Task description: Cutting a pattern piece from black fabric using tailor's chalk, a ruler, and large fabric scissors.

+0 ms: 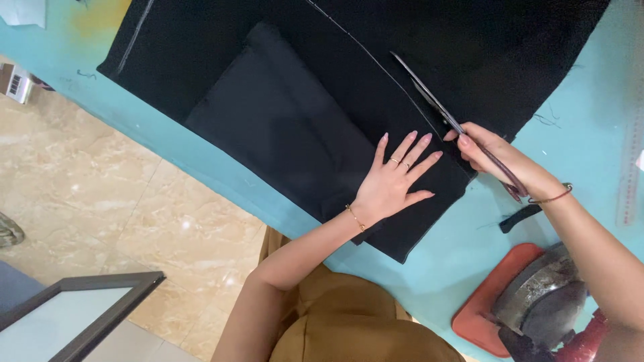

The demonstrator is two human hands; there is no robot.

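Head view: tan lap [349,322] nearest, then flat iron [543,302] on red rest [479,312] at turquoise table [201,157] edge. My left hand [392,181] lies flat, fingers spread, pinning black fabric [295,121]; grips nothing. My right hand [490,157] closed round scissors [446,114], blades partly open along chalk line [376,57]. Risks, as I judge: fabric creeping under palm, cut wandering off line; left fingertips close to blades. Small white labelled box [15,82] far left, striped code patch; clear ruler [630,154] at right edge.

table [429,268]: turquoise | on it: black fabric [295,114], flat iron [543,302] on red pad [486,312], clear ruler [630,161]
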